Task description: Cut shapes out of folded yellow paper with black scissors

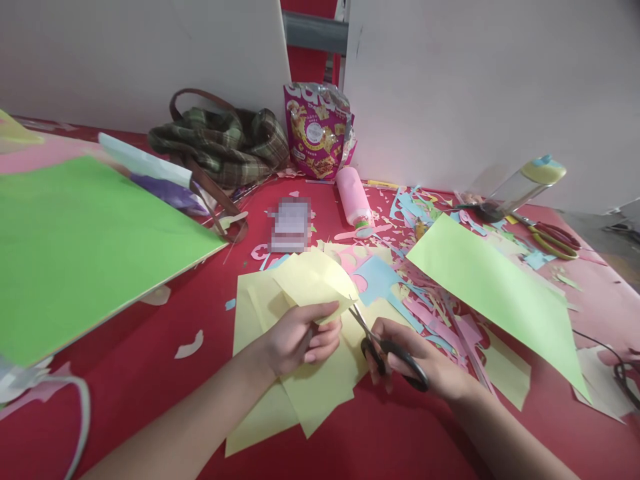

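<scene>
My left hand (305, 340) pinches the near edge of a curved piece of pale yellow paper (315, 273), thumb on top and fingers folded beneath. In my right hand (407, 357) are black-handled scissors (373, 340), fingers through the loops. Their blades point up and left and meet the paper's right corner, just beside my left fingertips. Under both hands lie several overlapping pale yellow sheets (260, 407) on the red table (170, 400).
Green sheets lie left (100, 247) and right (495, 287). Colored scraps (435, 313) spread at right, near a clear bottle (520, 190) and red-and-yellow-handled scissors (555, 240). Behind are a pink bottle (354, 197), snack bag (317, 133), plaid bag (225, 143) and blurred rectangular object (291, 227).
</scene>
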The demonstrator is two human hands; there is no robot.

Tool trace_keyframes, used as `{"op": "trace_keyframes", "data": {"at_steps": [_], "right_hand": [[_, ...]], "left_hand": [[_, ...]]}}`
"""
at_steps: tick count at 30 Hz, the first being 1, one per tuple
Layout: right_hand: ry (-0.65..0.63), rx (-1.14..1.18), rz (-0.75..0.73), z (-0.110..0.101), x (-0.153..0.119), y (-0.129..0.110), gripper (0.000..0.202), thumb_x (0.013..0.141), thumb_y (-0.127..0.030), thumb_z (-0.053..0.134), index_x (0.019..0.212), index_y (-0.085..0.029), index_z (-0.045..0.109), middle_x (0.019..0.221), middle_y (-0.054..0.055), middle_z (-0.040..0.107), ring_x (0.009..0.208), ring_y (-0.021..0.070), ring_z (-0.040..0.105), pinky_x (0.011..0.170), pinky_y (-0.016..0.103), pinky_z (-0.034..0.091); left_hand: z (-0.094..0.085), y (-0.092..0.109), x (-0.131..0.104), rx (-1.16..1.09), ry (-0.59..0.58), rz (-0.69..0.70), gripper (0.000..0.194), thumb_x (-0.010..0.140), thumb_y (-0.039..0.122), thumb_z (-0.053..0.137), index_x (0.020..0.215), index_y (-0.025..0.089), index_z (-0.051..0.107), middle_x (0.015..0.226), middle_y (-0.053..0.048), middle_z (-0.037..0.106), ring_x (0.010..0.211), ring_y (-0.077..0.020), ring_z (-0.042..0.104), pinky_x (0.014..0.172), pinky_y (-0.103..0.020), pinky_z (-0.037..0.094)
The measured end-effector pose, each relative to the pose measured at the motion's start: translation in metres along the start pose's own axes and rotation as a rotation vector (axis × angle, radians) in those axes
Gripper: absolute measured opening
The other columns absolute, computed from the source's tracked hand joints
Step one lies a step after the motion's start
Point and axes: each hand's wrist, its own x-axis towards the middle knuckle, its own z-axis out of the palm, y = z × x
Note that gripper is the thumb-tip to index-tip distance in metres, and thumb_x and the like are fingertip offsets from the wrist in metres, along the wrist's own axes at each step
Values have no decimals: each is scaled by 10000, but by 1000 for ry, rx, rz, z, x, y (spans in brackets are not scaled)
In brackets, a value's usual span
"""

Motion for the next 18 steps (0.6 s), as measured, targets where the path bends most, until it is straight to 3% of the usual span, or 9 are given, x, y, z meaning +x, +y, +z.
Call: {"op": "trace_keyframes", "data": {"at_steps": [4,8,15,18], "right_hand": [[62,14,-67,-5,-2,-4,301,719,-419,550,781,-181,377,701,13,505,602,115,500,560,272,406],[235,74,-156,0,2,-1,284,708,-363,582,765,-204,353,725,-16,476,591,101,497,530,251,409],[461,61,-168,22,8,3,373,613,-164,673,738,-228,328,674,-62,481,562,70,446,463,169,340],[501,35,-169,26,8,2,382,597,-131,673,724,-226,325,660,-66,475,542,68,435,444,164,326]], "left_hand": [[4,-3,0,132,106,-28,398,815,303,316,445,154,316,346,68,286,272,-22,272,357,-169,215],[12,-9,0,298,181,-111,287,797,265,363,543,147,422,330,80,311,260,-41,290,333,-186,172],[17,-20,2,435,128,-196,219,789,279,381,667,134,491,322,81,344,257,-51,299,311,-184,198],[15,-24,3,460,112,-182,238,782,283,379,617,141,475,317,82,324,255,-52,300,305,-183,202]]}}
